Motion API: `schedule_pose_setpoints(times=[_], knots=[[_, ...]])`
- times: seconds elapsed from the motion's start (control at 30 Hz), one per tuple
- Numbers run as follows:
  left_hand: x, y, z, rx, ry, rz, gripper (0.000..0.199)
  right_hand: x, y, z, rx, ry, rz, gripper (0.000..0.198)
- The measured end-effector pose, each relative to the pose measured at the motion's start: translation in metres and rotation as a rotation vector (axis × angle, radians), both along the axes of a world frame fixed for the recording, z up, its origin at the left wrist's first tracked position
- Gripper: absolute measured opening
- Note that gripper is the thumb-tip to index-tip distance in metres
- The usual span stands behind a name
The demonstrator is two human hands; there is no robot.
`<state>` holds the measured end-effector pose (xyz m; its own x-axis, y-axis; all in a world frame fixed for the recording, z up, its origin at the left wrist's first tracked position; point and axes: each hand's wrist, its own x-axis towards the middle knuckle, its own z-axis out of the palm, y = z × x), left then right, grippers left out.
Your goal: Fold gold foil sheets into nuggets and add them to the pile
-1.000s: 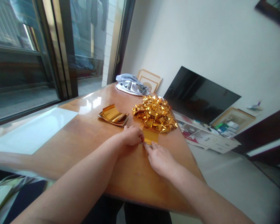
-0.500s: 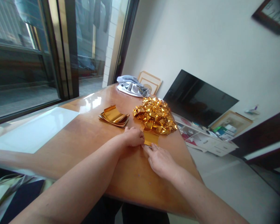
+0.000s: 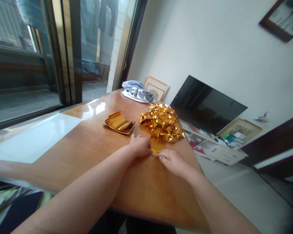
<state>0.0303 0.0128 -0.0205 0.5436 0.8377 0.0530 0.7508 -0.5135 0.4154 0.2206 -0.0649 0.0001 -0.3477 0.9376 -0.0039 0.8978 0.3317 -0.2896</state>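
A sheet of gold foil paper [image 3: 157,145] lies on the wooden table between my two hands, its near edge showing a thin pale strip. My left hand [image 3: 141,145] is closed on the sheet's left side, fingers curled. At the near right corner, my right hand [image 3: 170,158] pinches the edge between thumb and fingers. Just beyond the sheet rises a heap of folded gold foil pieces [image 3: 162,122]. To the left of it, a stack of gold foil sheets [image 3: 119,123] rests with its top sheets curling up.
The wooden table [image 3: 92,162] carries a white sheet [image 3: 39,138] at left and a bundle of grey-blue cloth [image 3: 138,91] at the far end. Beyond the right edge are a low white cabinet [image 3: 215,149] and a dark television [image 3: 207,104]. Glass doors stand at left.
My right hand has slid to the right along the near edge of the foil sheet, and its stretched fingers have drawn into a pinch. The left hand stays on the left side.
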Motion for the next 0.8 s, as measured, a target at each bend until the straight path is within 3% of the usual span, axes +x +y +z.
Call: schedule_pose_setpoints(times=[0.07, 0.17, 0.27, 0.57, 0.8], knots=[[0.0, 0.0, 0.0, -0.002, -0.007, -0.001, 0.026, 0.003, 0.011, -0.004, -0.044, 0.074, -0.056, 0.028], [-0.001, 0.0, 0.002, -0.009, -0.015, -0.006, 0.027, 0.006, 0.024, -0.01, -0.239, 0.281, -0.28, 0.023], [-0.002, -0.001, 0.003, -0.027, -0.027, -0.01, 0.027, 0.003, 0.034, -0.016, -0.357, 0.396, -0.377, 0.023], [-0.002, 0.001, 0.003, -0.046, -0.018, -0.016, 0.031, -0.02, 0.038, -0.003, -0.373, 0.555, -0.276, 0.014], [0.0, 0.002, -0.001, -0.018, -0.006, 0.014, 0.026, -0.009, 0.037, -0.003, -0.399, 0.598, -0.28, 0.014]])
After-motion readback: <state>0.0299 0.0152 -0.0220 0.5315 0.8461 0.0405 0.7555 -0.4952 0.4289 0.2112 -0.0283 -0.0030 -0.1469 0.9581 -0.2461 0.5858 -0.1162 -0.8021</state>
